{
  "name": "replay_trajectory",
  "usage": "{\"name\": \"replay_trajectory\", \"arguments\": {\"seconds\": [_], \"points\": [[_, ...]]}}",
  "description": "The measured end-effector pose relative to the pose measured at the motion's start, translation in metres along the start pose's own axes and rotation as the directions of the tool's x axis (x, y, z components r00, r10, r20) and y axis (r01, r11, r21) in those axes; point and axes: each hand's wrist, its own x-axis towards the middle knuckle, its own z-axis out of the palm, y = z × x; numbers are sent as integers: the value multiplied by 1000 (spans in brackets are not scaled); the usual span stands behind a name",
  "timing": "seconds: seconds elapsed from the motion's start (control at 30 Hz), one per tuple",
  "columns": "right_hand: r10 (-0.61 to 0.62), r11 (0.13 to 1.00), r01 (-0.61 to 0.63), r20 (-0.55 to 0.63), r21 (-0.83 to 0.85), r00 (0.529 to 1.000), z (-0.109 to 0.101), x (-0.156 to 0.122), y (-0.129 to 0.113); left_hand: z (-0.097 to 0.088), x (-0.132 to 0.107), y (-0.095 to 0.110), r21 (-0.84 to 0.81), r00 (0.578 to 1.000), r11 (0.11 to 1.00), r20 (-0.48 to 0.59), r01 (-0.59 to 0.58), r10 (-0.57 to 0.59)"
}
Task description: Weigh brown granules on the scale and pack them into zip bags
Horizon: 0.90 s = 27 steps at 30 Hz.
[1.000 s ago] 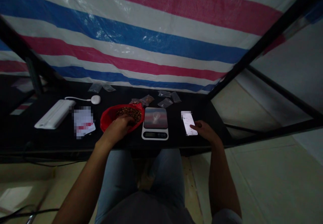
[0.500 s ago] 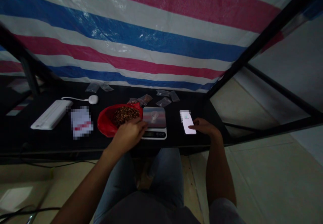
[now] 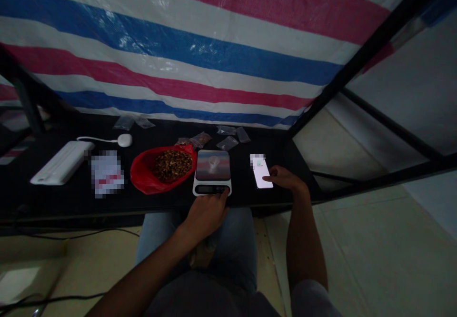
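A digital kitchen scale [image 3: 213, 167] with a metal plate lies in front of me, a small clear object [image 3: 213, 163] on its plate. My left hand [image 3: 209, 212] reaches over its front edge, the index finger stretched onto the right side of the control strip and the other fingers curled, holding nothing. To the right lies a smartphone [image 3: 263, 176] with a bright screen. My right hand [image 3: 285, 179] rests at its right edge, thumb on the screen and fingers apart from it. Left of the scale stands an open red bag [image 3: 143, 172] of brown dried pieces [image 3: 173, 164].
Small filled plastic bags [image 3: 201, 139] lie behind the scale, and several clear bags [image 3: 227, 142] lie further back. At left are a white long device [image 3: 62, 162], a white round piece on a cable [image 3: 124, 140] and a blurred packet [image 3: 107, 172]. Striped sheeting [image 3: 178, 60] hangs behind the black table.
My left hand has moved from the red bag's edge to the right, onto the scale's control strip. My right hand stays by the smartphone. The view has shifted slightly.
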Motion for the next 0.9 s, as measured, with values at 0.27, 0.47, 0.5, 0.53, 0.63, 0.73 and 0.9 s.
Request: {"name": "replay_trajectory", "arguments": {"seconds": [0.27,0.47,0.5,0.53,0.63,0.73,0.9], "points": [[-21,998,23,-30,57,999,3,5,6,-9,4,2,-6,997,1000,77,11,-10],[-10,986,18,-49,168,999,6,0,10,-9,2,-1,-14,997,1000,74,7,-6],[-21,982,30,-48,189,999,6,-1,10,-8,1,-2,-18,997,1000,71,-1,2],[-32,977,41,-48,207,998,7,-1,11,-8,-1,-3,-25,998,1000,69,-10,12],[-69,967,80,-54,240,996,10,-2,15,-10,-6,-5,-52,998,999,62,-15,18],[-97,965,112,-74,236,993,12,0,20,-14,-8,-7,-46,998,999,57,4,-1],[-131,958,151,-97,242,987,16,5,29,-15,-7,-11,-21,997,999,73,31,-30]]}}
